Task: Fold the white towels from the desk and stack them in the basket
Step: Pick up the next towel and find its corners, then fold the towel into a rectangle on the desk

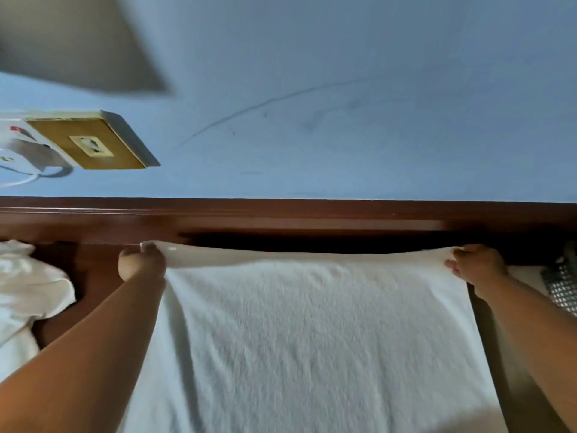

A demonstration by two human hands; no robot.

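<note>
A white towel (312, 339) hangs stretched between my two hands in front of the dark wooden desk (93, 276). My left hand (140, 264) pinches its upper left corner. My right hand (477, 264) grips the upper right corner. The top edge runs taut near the desk's back rail. More crumpled white towels (28, 292) lie on the desk at the left. At the far right edge shows a bit of a mesh basket (562, 292) with something white in it.
A blue wall (343, 104) rises behind the desk. A wooden socket plate (90, 145) with a white plug and cable (28, 157) sits on the wall at the upper left. A grey blurred shape (68, 42) fills the top left corner.
</note>
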